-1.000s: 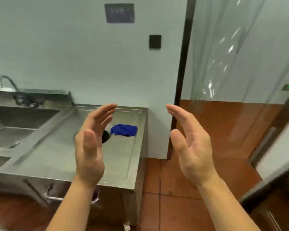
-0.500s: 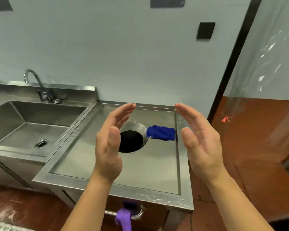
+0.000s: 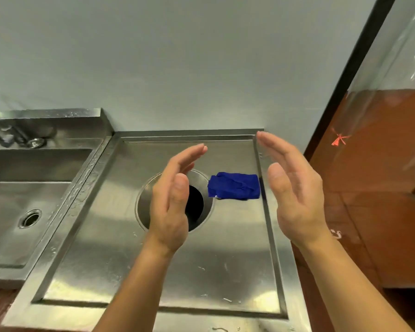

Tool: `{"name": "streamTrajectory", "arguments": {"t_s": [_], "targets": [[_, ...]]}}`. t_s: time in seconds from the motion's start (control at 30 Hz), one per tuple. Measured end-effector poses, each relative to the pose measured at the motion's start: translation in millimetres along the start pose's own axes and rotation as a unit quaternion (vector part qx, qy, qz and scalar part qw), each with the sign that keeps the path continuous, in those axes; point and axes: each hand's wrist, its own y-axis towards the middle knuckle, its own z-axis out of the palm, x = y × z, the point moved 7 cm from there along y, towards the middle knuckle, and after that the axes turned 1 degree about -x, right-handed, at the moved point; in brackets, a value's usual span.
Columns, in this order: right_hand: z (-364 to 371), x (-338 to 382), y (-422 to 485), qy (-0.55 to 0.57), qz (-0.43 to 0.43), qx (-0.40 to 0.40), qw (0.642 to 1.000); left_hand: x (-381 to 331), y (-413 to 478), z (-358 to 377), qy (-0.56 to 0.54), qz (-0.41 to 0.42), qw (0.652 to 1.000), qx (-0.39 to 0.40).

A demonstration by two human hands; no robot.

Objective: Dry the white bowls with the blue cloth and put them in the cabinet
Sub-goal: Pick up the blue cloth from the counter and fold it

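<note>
The blue cloth lies bunched on the steel counter, just right of a round hole in the counter top. My left hand is raised above that hole, palm facing right, fingers straight and empty. My right hand is held up over the counter's right rim, palm facing left, also empty. The cloth sits between and below the two hands, touched by neither. No white bowl and no cabinet are in view.
A steel sink basin with a drain adjoins the counter on the left, a tap base behind it. A pale wall rises behind. Red floor tiles and a clear plastic curtain lie to the right.
The view has swung left and come closer to the counter. The hole and the cloth now lie directly under my hands. Both hands keep the same raised, empty pose.
</note>
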Motion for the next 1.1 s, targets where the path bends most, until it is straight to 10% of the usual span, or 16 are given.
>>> {"name": "streamTrajectory", "arguments": {"t_s": [0.27, 0.53, 0.9, 1.1], "targets": [[24, -177, 25, -0.097, 0.185, -0.043, 0.977, 190, 54, 23, 0.053, -0.167, 0.984, 0.025], [45, -352, 2, -0.205, 0.378, -0.075, 0.9, 384, 39, 46, 0.2, -0.385, 0.897, 0.086], [74, -402, -2, -0.342, 0.435, -0.03, 0.833, 440, 48, 71, 0.266, -0.391, 0.874, 0.11], [63, -403, -10, -0.095, 0.533, -0.069, 0.838, 413, 54, 81, 0.165, -0.389, 0.897, 0.131]]}}
